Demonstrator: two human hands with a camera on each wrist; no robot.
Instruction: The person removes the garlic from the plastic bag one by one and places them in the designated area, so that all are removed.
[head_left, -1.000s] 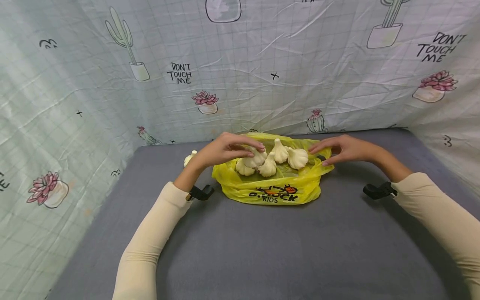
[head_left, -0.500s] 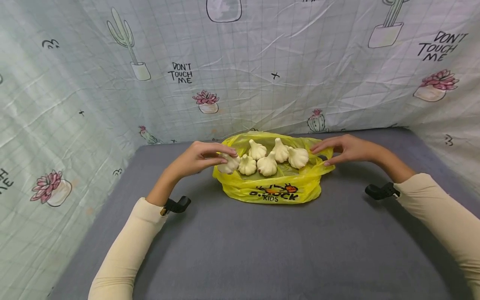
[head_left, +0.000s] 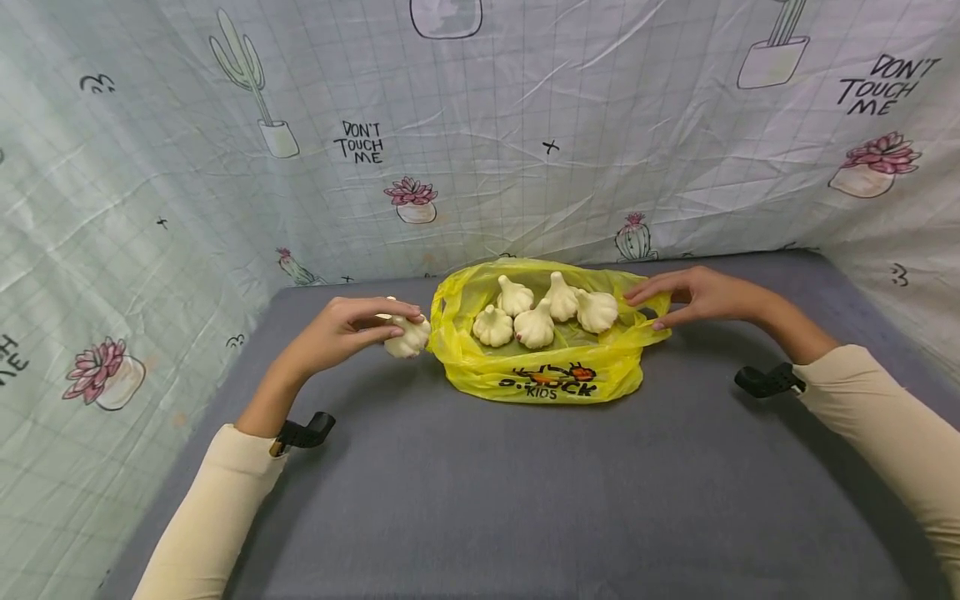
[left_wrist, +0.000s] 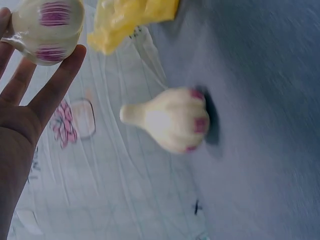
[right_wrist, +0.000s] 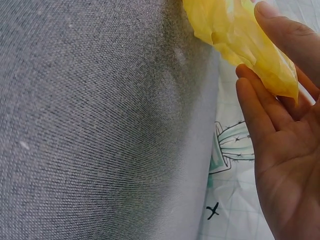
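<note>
My left hand [head_left: 334,333] pinches a garlic bulb [head_left: 407,337] just off the left end of a yellow plastic bag [head_left: 547,385]. In the left wrist view this held garlic bulb [left_wrist: 50,30] shows purple streaks. Another garlic bulb [left_wrist: 172,121] lies on the grey surface near that hand; in the head view the hand mostly hides it. Several garlic bulbs [head_left: 533,327] sit inside the open bag, stems mostly up. At the bag's right end my right hand [head_left: 705,297] holds the rim between thumb and fingers, with the yellow plastic [right_wrist: 250,45] bunched there in the right wrist view.
A grey cloth-covered table [head_left: 510,492] extends in front of the bag. Behind and along both sides hangs a pale curtain [head_left: 487,150] printed with cacti and lettering. Each wrist wears a black camera mount [head_left: 306,431].
My left hand has carried a garlic bulb leftward from above the bag's contents to outside its left end. The right hand has kept its hold on the bag's rim.
</note>
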